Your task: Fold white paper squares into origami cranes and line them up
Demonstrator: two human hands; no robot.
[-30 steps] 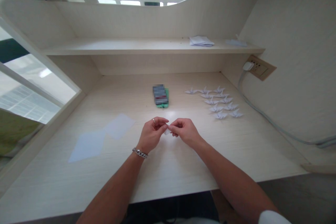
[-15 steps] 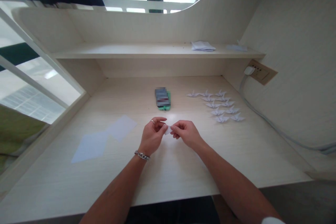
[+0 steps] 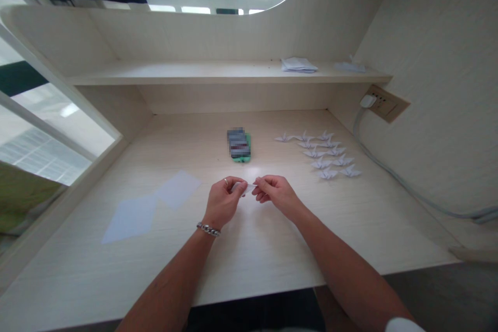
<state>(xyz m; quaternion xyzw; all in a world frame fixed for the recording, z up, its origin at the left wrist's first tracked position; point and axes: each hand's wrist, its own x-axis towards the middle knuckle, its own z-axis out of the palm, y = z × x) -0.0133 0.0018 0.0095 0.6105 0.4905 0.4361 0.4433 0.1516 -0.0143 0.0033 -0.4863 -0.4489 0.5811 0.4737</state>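
The left hand (image 3: 222, 201) pinches a small folded paper (image 3: 249, 188) above the counter (image 3: 257, 254), apparently steadying it for the right hand (image 3: 280, 196) pinching its other end, while paper cranes (image 3: 327, 173) sit aside, presumably avoiding crushing.

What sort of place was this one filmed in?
Probably a study nook in a home or dormitory: a pale desktop, a shelf above it, and a wall socket with a white plug in it.
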